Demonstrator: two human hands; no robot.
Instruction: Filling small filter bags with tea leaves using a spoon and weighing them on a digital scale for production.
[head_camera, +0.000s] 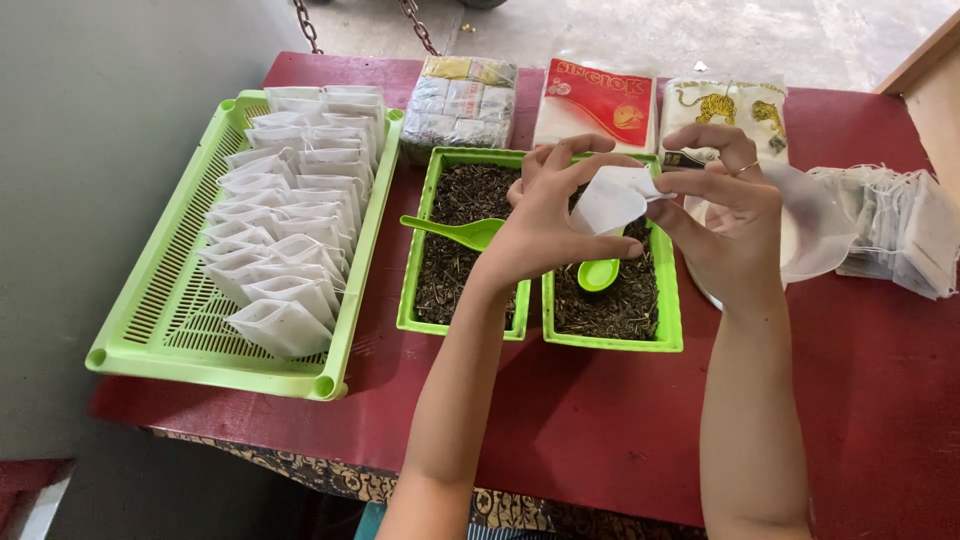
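Red tabletop (600, 420) carries your whole setup. Both of your hands hold one small white filter bag (608, 200) above the two green trays of loose tea (470, 240). Your left hand (545, 225) pinches its near edge; your right hand (725, 225) grips the far corner. Pull the mouth wide and keep it level over the trays, so spills fall back. A green scoop (598, 273) lies just below, and filled bags (285, 215) line the slotted tray (150, 300).

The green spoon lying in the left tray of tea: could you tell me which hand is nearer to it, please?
Left. The left hand hovers right beside the green spoon; the right hand is farther right, past the small white bag.
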